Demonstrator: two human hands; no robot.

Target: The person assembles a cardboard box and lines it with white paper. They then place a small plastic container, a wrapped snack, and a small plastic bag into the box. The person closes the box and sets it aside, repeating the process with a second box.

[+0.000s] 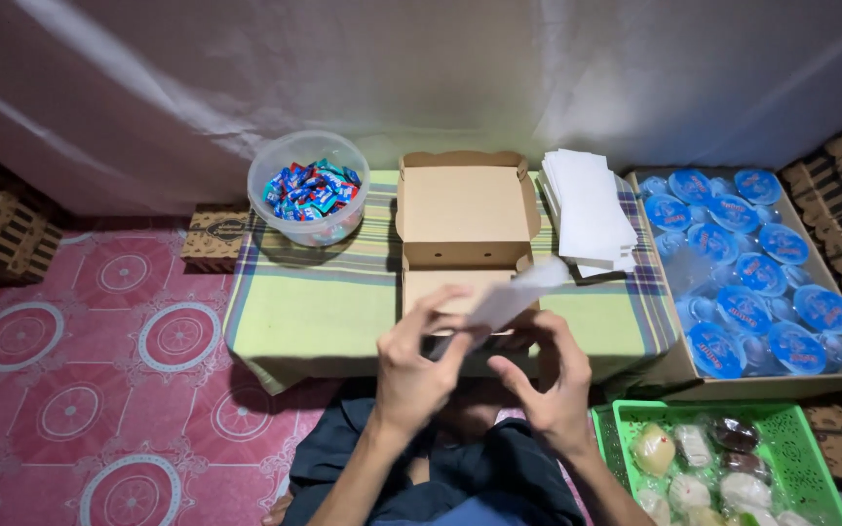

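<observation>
Pinching 1 white paper sheet [516, 290], left hand [411, 375]; right hand [550, 385] spread; 1 open box [462, 209].

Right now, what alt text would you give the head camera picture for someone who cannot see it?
A seated person's left hand and right hand hold a white paper sheet over an open cardboard box on a low table with a striped cloth. Around it: a tub of wrapped candies, a paper stack, sealed blue-lidded cups and a green basket of wrapped snacks.

Light falls evenly from above, bright on the tabletop [314, 312] beyond the fingers [440, 297]. The white sheet [518, 292] they pinch is motion-blurred. Corners darken, edges bow outward, and shadow pools beneath the wrists.
</observation>
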